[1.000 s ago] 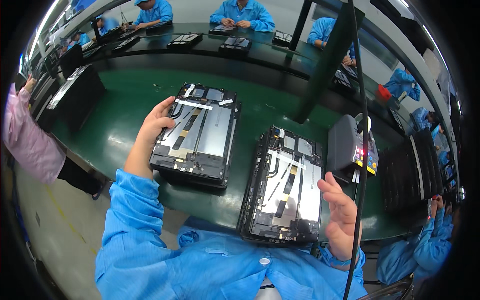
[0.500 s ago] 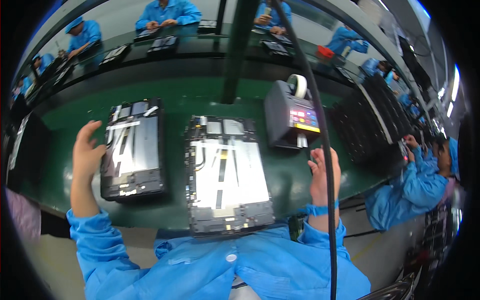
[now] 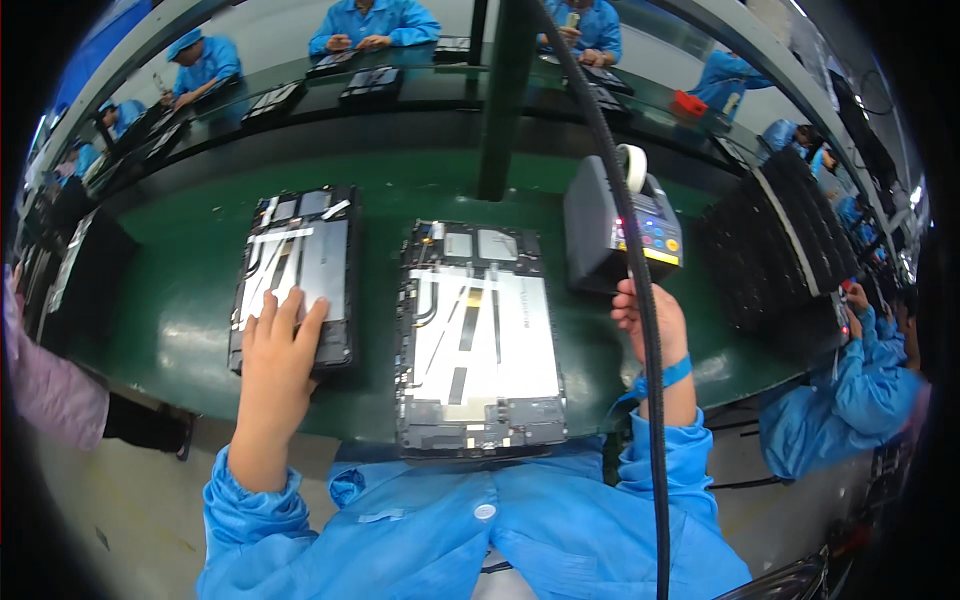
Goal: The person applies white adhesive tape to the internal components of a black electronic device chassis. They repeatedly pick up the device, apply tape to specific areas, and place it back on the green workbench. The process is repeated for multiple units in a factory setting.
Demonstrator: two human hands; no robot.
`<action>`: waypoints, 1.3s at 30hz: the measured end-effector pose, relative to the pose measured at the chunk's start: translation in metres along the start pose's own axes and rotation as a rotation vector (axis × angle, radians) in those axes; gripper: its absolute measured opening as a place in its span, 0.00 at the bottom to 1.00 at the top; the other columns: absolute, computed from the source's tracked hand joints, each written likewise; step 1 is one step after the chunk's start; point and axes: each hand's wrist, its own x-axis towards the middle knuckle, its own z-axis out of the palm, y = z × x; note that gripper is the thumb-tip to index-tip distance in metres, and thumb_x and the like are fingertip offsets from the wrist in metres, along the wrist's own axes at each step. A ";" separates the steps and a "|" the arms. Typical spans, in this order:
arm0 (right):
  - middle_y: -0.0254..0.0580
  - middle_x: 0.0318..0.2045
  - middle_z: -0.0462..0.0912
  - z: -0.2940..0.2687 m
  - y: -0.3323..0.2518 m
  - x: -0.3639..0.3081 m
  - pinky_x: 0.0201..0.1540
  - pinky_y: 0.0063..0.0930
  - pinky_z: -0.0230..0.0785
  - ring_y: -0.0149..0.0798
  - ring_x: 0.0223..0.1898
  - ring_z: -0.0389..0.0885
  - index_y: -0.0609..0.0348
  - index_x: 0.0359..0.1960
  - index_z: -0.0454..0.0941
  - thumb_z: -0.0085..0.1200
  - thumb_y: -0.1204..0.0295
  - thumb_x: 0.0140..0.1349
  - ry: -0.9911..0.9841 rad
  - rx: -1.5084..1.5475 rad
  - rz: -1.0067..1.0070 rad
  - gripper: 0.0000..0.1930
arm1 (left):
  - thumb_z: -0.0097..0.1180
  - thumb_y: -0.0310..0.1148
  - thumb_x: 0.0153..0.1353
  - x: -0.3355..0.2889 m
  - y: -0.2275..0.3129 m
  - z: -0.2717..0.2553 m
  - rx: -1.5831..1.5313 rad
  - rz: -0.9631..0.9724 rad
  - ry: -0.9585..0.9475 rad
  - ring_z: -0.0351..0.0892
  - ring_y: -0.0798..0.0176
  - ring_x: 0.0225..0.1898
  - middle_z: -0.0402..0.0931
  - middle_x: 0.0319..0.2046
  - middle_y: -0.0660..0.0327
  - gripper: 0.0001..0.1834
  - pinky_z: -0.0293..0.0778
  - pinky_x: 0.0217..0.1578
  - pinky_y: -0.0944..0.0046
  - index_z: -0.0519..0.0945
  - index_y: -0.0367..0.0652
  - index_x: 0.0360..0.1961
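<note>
My left hand (image 3: 276, 345) lies with its fingers spread over the lower part of an opened tablet (image 3: 325, 262), whose silver battery and white tape strips show. In front of me, at the table's near edge, lies a second opened tablet (image 3: 530, 340), its battery and circuit parts bare; neither hand touches it. My right hand (image 3: 652, 318), with a blue band at the wrist, is at the front of a grey tape dispenser (image 3: 592, 235). Its fingers are curled together by the tape outlet. Whatever they pinch is hidden by the fingers and a black cable.
A black cable (image 3: 655, 420) hangs across the view before my right hand. Stacked black panels (image 3: 775, 240) stand on the right, and more dark panels (image 3: 85, 270) on the left. A green post (image 3: 505, 120) rises behind the tablets. Co-workers in blue sit across and at right.
My left hand has moved right, from beside the left tablet onto it. My right hand has risen to the dispenser's outlet, its fingers closing there. The whole view has shifted slightly.
</note>
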 end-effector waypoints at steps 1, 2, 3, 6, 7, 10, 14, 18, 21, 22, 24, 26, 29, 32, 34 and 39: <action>0.37 0.24 0.82 -0.002 -0.001 0.000 0.28 0.22 0.68 0.31 0.24 0.79 0.59 0.33 0.80 0.52 0.63 0.64 -0.006 0.021 -0.028 0.12 | 0.70 0.19 0.29 0.001 -0.001 0.001 0.004 -0.003 -0.010 0.57 0.39 0.65 0.62 0.61 0.52 0.49 0.59 0.60 0.41 0.67 0.51 0.59; 0.37 0.24 0.82 -0.004 0.000 0.000 0.28 0.21 0.68 0.32 0.24 0.79 0.59 0.32 0.79 0.52 0.64 0.64 -0.019 0.025 -0.037 0.11 | 0.70 0.20 0.30 0.004 -0.005 0.004 0.013 0.014 0.002 0.58 0.39 0.64 0.62 0.60 0.53 0.48 0.59 0.58 0.41 0.67 0.51 0.60; 0.37 0.23 0.82 -0.005 0.002 -0.002 0.28 0.21 0.68 0.32 0.24 0.79 0.59 0.31 0.79 0.52 0.65 0.64 -0.030 0.030 -0.047 0.10 | 0.70 0.20 0.31 0.009 -0.009 0.007 0.021 0.033 0.013 0.59 0.39 0.63 0.62 0.60 0.53 0.47 0.60 0.57 0.41 0.67 0.50 0.60; 0.39 0.23 0.81 0.010 -0.004 -0.019 0.29 0.23 0.68 0.33 0.25 0.79 0.60 0.30 0.79 0.51 0.66 0.64 -0.106 -0.076 -0.069 0.11 | 0.70 0.21 0.31 0.030 -0.023 0.010 0.022 0.028 -0.014 0.59 0.40 0.63 0.62 0.60 0.54 0.47 0.61 0.58 0.42 0.67 0.50 0.59; 0.40 0.23 0.82 0.018 -0.005 -0.026 0.29 0.23 0.68 0.33 0.25 0.80 0.60 0.30 0.79 0.51 0.66 0.64 -0.127 -0.127 -0.082 0.11 | 0.71 0.21 0.30 0.037 -0.031 0.014 0.026 0.034 0.014 0.60 0.40 0.63 0.62 0.60 0.55 0.47 0.61 0.58 0.43 0.67 0.51 0.59; 0.40 0.26 0.82 0.043 -0.018 -0.052 0.33 0.22 0.69 0.31 0.28 0.79 0.63 0.32 0.80 0.52 0.67 0.64 -0.297 -0.254 -0.077 0.11 | 0.72 0.22 0.29 0.052 -0.049 0.024 0.097 0.030 0.075 0.60 0.43 0.63 0.64 0.60 0.54 0.48 0.61 0.59 0.47 0.67 0.48 0.58; 0.42 0.27 0.81 0.063 -0.030 -0.078 0.34 0.28 0.69 0.35 0.30 0.78 0.62 0.33 0.80 0.53 0.69 0.63 -0.574 -0.627 -0.302 0.09 | 0.70 0.28 0.37 0.044 0.014 -0.010 -0.108 0.195 0.206 0.66 0.46 0.60 0.69 0.54 0.50 0.37 0.63 0.57 0.51 0.71 0.40 0.53; 0.45 0.28 0.81 0.101 -0.037 -0.086 0.34 0.36 0.70 0.48 0.31 0.79 0.57 0.35 0.81 0.55 0.69 0.59 -0.877 -0.877 -0.566 0.07 | 0.65 0.35 0.49 0.017 0.078 -0.034 -0.878 0.527 0.050 0.77 0.50 0.40 0.78 0.37 0.55 0.17 0.74 0.40 0.57 0.79 0.40 0.40; 0.44 0.28 0.81 0.118 -0.046 -0.085 0.32 0.36 0.71 0.48 0.30 0.80 0.55 0.37 0.82 0.57 0.68 0.58 -0.948 -0.973 -0.595 0.08 | 0.65 0.32 0.50 0.012 0.087 -0.022 -1.026 0.551 0.144 0.79 0.56 0.30 0.79 0.30 0.58 0.10 0.74 0.30 0.60 0.80 0.40 0.33; 0.44 0.28 0.81 0.118 -0.046 -0.086 0.31 0.36 0.71 0.47 0.29 0.80 0.55 0.39 0.82 0.57 0.68 0.57 -0.880 -0.983 -0.634 0.09 | 0.65 0.31 0.51 0.012 0.087 -0.017 -1.052 0.537 0.217 0.79 0.58 0.28 0.79 0.28 0.59 0.09 0.74 0.28 0.61 0.80 0.40 0.32; 0.44 0.28 0.82 0.120 -0.045 -0.083 0.30 0.35 0.71 0.47 0.28 0.80 0.57 0.40 0.82 0.58 0.68 0.56 -0.747 -0.956 -0.691 0.11 | 0.65 0.29 0.50 0.015 0.085 -0.015 -1.049 0.490 0.295 0.79 0.58 0.26 0.79 0.27 0.59 0.07 0.74 0.26 0.62 0.80 0.40 0.29; 0.44 0.27 0.82 0.122 -0.043 -0.079 0.30 0.34 0.71 0.46 0.27 0.81 0.59 0.40 0.82 0.60 0.68 0.54 -0.612 -0.879 -0.720 0.12 | 0.65 0.27 0.50 0.019 0.082 -0.016 -1.053 0.472 0.341 0.78 0.58 0.25 0.79 0.27 0.59 0.06 0.73 0.25 0.63 0.81 0.40 0.29; 0.44 0.26 0.81 0.128 -0.045 -0.069 0.29 0.33 0.71 0.47 0.27 0.80 0.61 0.35 0.81 0.63 0.70 0.50 -0.640 -0.819 -0.794 0.11 | 0.65 0.26 0.51 0.031 0.077 -0.016 -1.069 0.505 0.357 0.78 0.58 0.25 0.80 0.27 0.58 0.05 0.73 0.25 0.64 0.81 0.39 0.29; 0.46 0.24 0.80 0.138 -0.051 -0.056 0.28 0.35 0.70 0.49 0.26 0.79 0.61 0.29 0.79 0.62 0.73 0.49 -0.761 -0.905 -0.905 0.07 | 0.65 0.26 0.50 0.048 0.070 -0.010 -1.052 0.541 0.354 0.78 0.57 0.26 0.80 0.28 0.57 0.07 0.73 0.27 0.62 0.81 0.38 0.31; 0.46 0.23 0.79 0.141 -0.054 -0.040 0.28 0.35 0.69 0.49 0.25 0.78 0.61 0.28 0.78 0.61 0.73 0.49 -0.664 -0.973 -0.876 0.06 | 0.65 0.27 0.48 0.061 0.065 -0.008 -1.000 0.518 0.386 0.78 0.54 0.29 0.79 0.30 0.56 0.11 0.74 0.29 0.59 0.81 0.38 0.35; 0.48 0.26 0.78 0.162 -0.045 -0.001 0.32 0.37 0.70 0.50 0.30 0.79 0.62 0.31 0.74 0.61 0.73 0.51 -0.552 -1.027 -0.737 0.09 | 0.60 0.23 0.46 0.090 0.048 0.018 -0.690 0.234 0.438 0.74 0.50 0.37 0.74 0.34 0.54 0.15 0.72 0.39 0.57 0.79 0.36 0.39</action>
